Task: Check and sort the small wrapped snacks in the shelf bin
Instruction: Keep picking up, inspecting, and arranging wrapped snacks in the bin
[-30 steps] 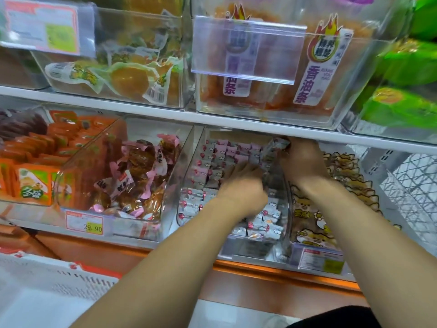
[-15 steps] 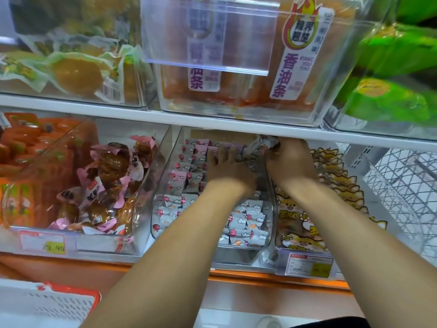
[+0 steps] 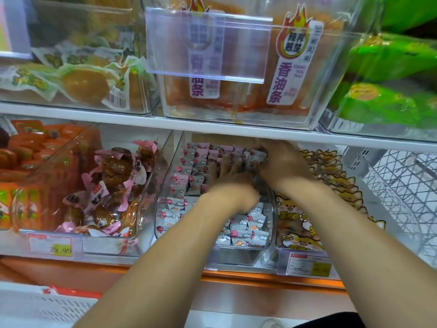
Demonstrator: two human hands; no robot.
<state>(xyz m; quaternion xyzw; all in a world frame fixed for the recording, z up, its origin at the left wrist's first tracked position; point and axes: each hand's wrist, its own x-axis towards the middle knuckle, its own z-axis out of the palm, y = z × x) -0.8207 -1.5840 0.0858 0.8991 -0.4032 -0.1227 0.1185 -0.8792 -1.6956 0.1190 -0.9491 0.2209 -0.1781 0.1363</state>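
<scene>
A clear plastic bin (image 3: 236, 258) on the lower shelf holds several small wrapped snacks (image 3: 246, 233), grey-white at the front and pink (image 3: 201, 153) toward the back. Both my hands reach deep into it, under the upper shelf. My left hand (image 3: 230, 179) lies over the middle rows with its fingers stretched forward onto the packets. Just to its right, at the back right of the bin, my right hand (image 3: 283, 162) grips a small bunch of grey packets (image 3: 258, 154). The snacks under both hands are hidden, and the hands are blurred.
Left of it a clear bin (image 3: 78, 235) holds pink-wrapped brown snacks; to the right stands a bin of yellow cartoon packs (image 3: 298, 223), then a white wire basket (image 3: 402, 185). The upper shelf edge (image 3: 212, 126) hangs low over my hands. A white crate (image 3: 35, 306) sits below left.
My left hand has slid deeper into the bin, its fingers now stretched over the middle rows. My right hand stays at the back right, still holding packets.
</scene>
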